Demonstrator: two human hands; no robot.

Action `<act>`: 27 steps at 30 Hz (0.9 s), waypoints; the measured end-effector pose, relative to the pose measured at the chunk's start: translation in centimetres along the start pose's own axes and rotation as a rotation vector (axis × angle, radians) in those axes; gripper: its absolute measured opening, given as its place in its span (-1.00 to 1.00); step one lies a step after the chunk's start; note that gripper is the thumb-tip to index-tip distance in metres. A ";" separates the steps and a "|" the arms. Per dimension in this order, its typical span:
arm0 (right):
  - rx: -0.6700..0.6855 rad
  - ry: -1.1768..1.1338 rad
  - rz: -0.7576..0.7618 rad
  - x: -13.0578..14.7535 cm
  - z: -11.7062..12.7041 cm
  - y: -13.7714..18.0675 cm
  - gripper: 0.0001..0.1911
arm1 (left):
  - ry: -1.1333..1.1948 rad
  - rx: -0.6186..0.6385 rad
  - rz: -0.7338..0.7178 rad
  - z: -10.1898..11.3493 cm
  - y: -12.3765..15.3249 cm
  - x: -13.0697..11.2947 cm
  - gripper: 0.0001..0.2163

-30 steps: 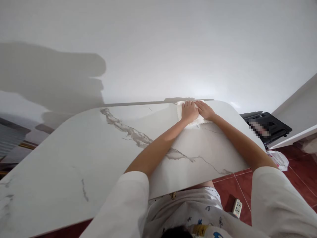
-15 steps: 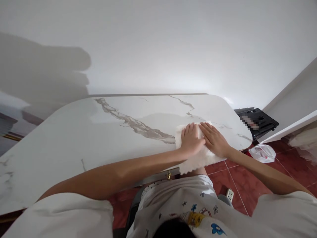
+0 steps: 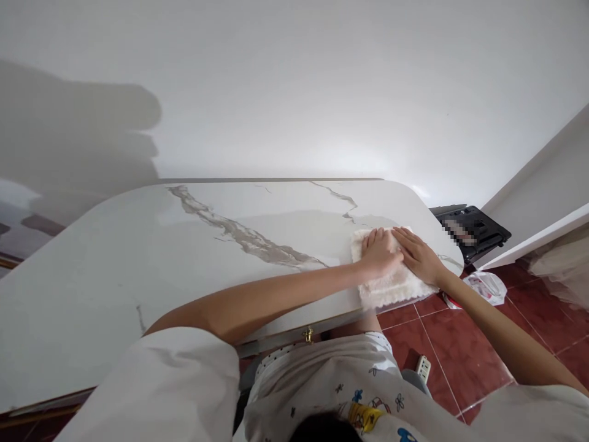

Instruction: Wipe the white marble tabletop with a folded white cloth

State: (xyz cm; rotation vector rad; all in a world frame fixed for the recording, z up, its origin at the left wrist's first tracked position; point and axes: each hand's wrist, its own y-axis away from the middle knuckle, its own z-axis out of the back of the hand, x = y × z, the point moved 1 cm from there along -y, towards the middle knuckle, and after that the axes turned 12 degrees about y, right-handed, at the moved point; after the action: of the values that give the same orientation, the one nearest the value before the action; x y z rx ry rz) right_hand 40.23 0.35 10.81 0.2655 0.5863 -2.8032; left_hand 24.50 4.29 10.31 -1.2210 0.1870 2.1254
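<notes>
A white fluffy cloth (image 3: pixel 391 290) with a scalloped edge lies on the right part of a white marble-patterned table (image 3: pixel 193 258). My left hand (image 3: pixel 381 253) presses on it from above, fingers laid forward on the fabric. Just to its right, my right hand (image 3: pixel 419 256) rests flat on the cloth with fingers stretched out, close against the left thumb. The cloth's front edge reaches the table's near edge. What lies beneath the palms is hidden.
A white wall (image 3: pixel 294 92) stands behind the table. Past its right end are a black case (image 3: pixel 483 230) and a white plastic bag (image 3: pixel 488 287) on the red tiled floor (image 3: pixel 442 337). A power strip (image 3: pixel 424 370) lies below, and a brass knob (image 3: pixel 308 334) sits on the table front.
Both hands and the cloth have moved to the right across the tabletop, towards its right end. The camera view has shifted slightly.
</notes>
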 end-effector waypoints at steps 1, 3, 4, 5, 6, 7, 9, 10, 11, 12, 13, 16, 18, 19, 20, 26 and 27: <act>0.001 0.005 -0.015 -0.4 -0.4 -1.3 -0.44 | -0.016 -0.020 -0.008 0.6 -1.1 0.4 -0.43; 0.000 0.016 -0.051 -1.2 -1.1 -4.3 -0.44 | -0.067 -0.096 -0.037 1.9 -3.4 1.3 -0.50; 0.002 0.016 -0.065 -1.7 -1.5 -5.9 -0.44 | -0.099 -0.142 -0.057 2.4 -4.5 1.8 -0.52; 0.001 0.012 -0.078 -2.1 -1.9 -7.6 -0.44 | -0.130 -0.185 -0.076 2.9 -5.8 2.2 -0.53; -0.001 0.005 -0.084 -2.6 -2.2 -9.2 -0.44 | -0.158 -0.219 -0.089 3.4 -7.0 2.6 -0.54; -0.002 -0.004 -0.086 -3.1 -2.5 -10.8 -0.44 | -0.182 -0.246 -0.098 3.9 -8.2 3.0 -0.56; 0.000 -0.027 -0.089 -4.2 -3.1 -13.6 -0.44 | -0.218 -0.280 -0.098 5.0 -10.6 3.7 -0.58; 0.001 -0.037 -0.094 -4.7 -3.3 -14.9 -0.44 | -0.234 -0.293 -0.098 5.5 -11.8 4.0 -0.60; 0.000 -0.045 -0.101 -5.2 -3.6 -16.1 -0.43 | -0.251 -0.303 -0.105 6.0 -13.0 4.3 -0.61; -0.004 -0.052 -0.108 -5.7 -3.8 -17.2 -0.43 | -0.270 -0.315 -0.119 6.5 -14.1 4.6 -0.62; -0.011 -0.055 -0.111 -6.1 -4.0 -18.2 -0.44 | -0.287 -0.326 -0.139 7.0 -15.2 4.9 -0.64; -0.040 -0.055 -0.115 -7.3 -4.7 -21.2 -0.45 | -0.315 -0.358 -0.197 8.3 -18.1 5.7 -0.67; -0.045 -0.061 -0.122 -7.9 -5.0 -22.8 -0.48 | -0.312 -0.395 -0.202 8.8 -19.7 6.1 -0.69; -0.041 -0.067 -0.131 -8.2 -5.1 -23.5 -0.50 | -0.310 -0.419 -0.189 8.9 -20.3 6.2 -0.70; -0.031 -0.073 -0.142 -8.4 -5.3 -24.2 -0.51 | -0.311 -0.446 -0.167 9.0 -20.8 6.3 -0.70; 0.024 -0.098 -0.158 -9.4 -5.8 -25.9 -0.55 | -0.347 -0.521 -0.074 9.0 -22.1 6.5 -0.70; 0.020 -0.095 -0.144 -9.5 -6.0 -26.0 -0.55 | -0.354 -0.521 -0.071 9.0 -22.1 6.5 -0.69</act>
State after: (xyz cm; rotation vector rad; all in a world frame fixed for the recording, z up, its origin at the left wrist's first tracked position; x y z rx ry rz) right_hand 42.41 27.88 17.16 0.0965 0.5769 -2.9422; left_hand 29.49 28.18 14.37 -1.0710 -0.5890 2.3600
